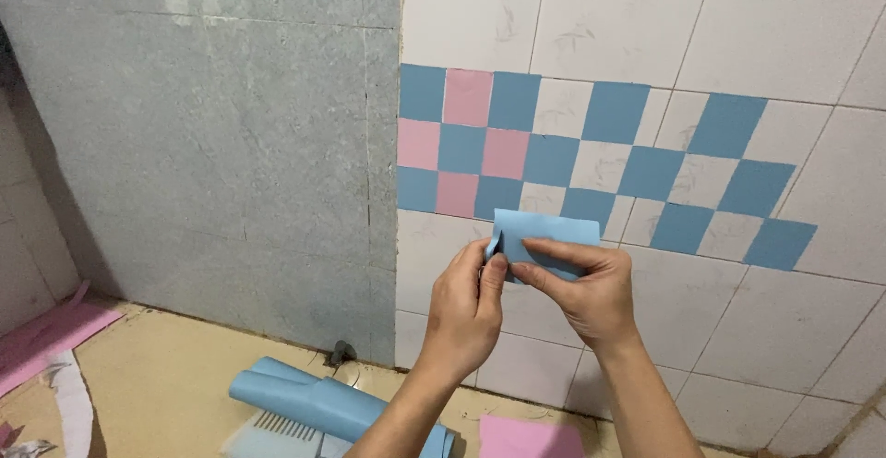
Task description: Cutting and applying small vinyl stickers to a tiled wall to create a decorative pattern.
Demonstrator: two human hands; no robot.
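Observation:
Both my hands hold a blue square sticker [546,233] up in front of a white tiled wall [738,33]. My left hand [469,306] pinches its left edge, where the corner curls. Across the sticker's lower part lie the thumb and fingers of my right hand [580,287]. Just above and behind the sticker runs a checkered band of blue and pink squares [591,158] stuck on the wall.
A grey stone-look panel [203,135] covers the wall to the left. On the beige floor lie a rolled blue sheet [323,401], a pink square sheet [531,438], pink sheet material [41,338] and white backing strips [72,398] at the left.

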